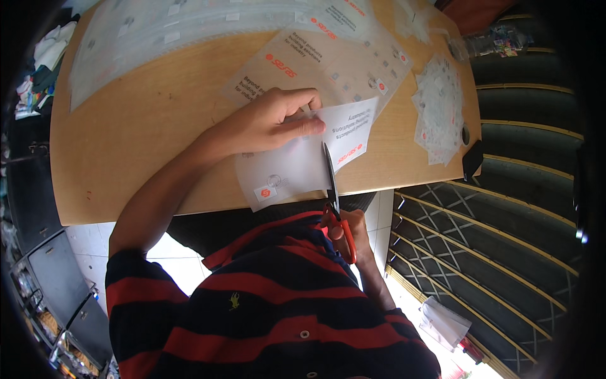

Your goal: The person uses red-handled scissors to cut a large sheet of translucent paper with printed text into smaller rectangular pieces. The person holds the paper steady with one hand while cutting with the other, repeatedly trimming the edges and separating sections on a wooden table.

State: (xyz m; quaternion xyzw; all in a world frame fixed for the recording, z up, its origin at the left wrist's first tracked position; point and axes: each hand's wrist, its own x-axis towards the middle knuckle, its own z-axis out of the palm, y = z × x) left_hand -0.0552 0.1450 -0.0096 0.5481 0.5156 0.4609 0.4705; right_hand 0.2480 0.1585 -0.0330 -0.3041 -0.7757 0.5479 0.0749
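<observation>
My left hand [287, 120] pinches a whitish translucent printed sheet [293, 167] between thumb and fingers, near its middle at the table's front edge. The sheet carries dark and red print and is bent along its right part. My right hand [353, 230] is closed round the red handles of a pair of scissors [332, 180], below the table edge. The blades point up and away from me and lie at the sheet, just below my left thumb. A cut runs up the sheet from its near edge to the blades.
Larger translucent printed sheets [278, 66] lie behind my left hand on the wooden table [120, 151]. A pile of smaller cut pieces [439, 110] sits at the right. Long clear sheets [139, 47] cover the back left. A dark slatted shutter [505, 183] stands to the right.
</observation>
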